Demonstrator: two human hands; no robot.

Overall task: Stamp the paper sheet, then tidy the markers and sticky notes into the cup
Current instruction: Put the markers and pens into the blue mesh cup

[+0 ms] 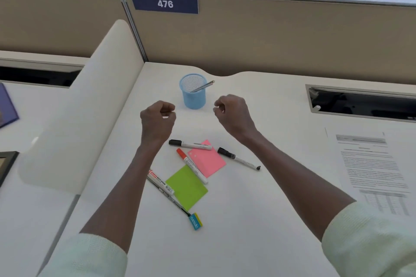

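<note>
Markers (190, 144) and notes (208, 159) loose on desk (258, 209), left hand (157, 117) and right hand (234, 112) both curled, empty, raised before cup (194, 94)

One head-worn camera looks forward and steeply down onto the table (258, 220). It sits close, above both forearms.

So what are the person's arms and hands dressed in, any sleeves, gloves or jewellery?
Both arms wear pale mint-green knit sleeves, the left sleeve and the right sleeve, pushed up so the forearms are bare. The left hand and right hand are bare: no gloves, and no rings, watch or bracelet show.
</note>
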